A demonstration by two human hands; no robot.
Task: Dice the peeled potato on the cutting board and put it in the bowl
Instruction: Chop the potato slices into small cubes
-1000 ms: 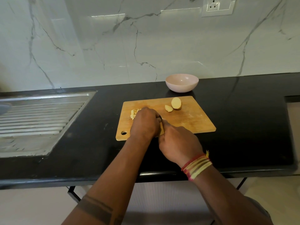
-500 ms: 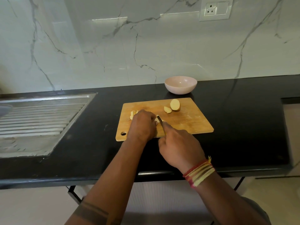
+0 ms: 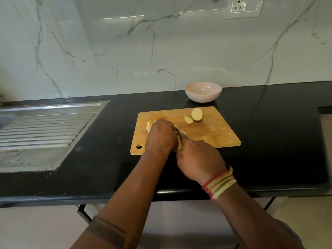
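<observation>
A wooden cutting board (image 3: 212,133) lies on the black counter. My left hand (image 3: 160,136) curls over a piece of potato on the board's left part, and pale cut bits (image 3: 148,125) peek out past its fingers. My right hand (image 3: 197,159) grips a knife (image 3: 178,139) with a yellowish handle, the blade mostly hidden between the hands. A potato half (image 3: 197,114) and a smaller chunk (image 3: 188,120) sit near the board's far edge. The pink bowl (image 3: 203,92) stands empty behind the board.
A steel sink drainboard (image 3: 45,126) is set into the counter (image 3: 278,141) at the left. The marble wall carries a socket (image 3: 242,7) at the upper right. The counter's front edge runs just below my wrists.
The knife hand has drawn back toward me and down beside the left hand. The left hand stays on the potato piece. The view has shifted slightly.
</observation>
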